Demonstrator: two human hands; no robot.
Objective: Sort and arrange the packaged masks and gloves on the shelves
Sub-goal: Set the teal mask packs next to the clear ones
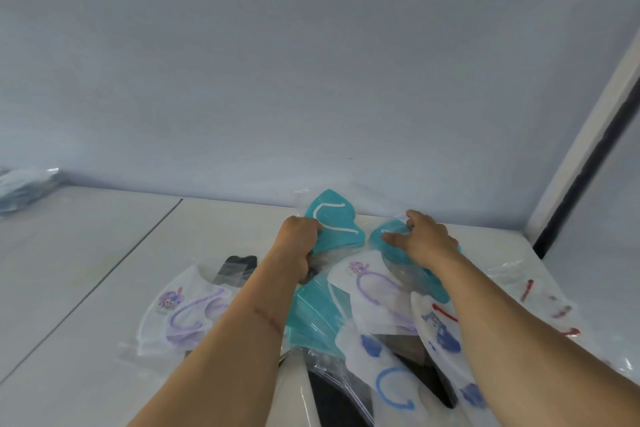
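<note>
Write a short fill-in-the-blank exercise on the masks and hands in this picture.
1. The left hand grips a teal mask with a ____ ear loop.
2. The right hand rests on a ____ mask.
3. The white mask left of the arms has ____ loops.

Missing words: white; teal; purple

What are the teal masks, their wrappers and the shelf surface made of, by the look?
Teal masks: matte, soft, probably non-woven fabric; they fold and crease, with white elastic-looking ear loops.
Wrappers: clear thin plastic film; glossy glare and wrinkles.
Shelf surface: smooth white, faint sheen, seam between panels; painted metal or laminate, cannot tell which.
</note>
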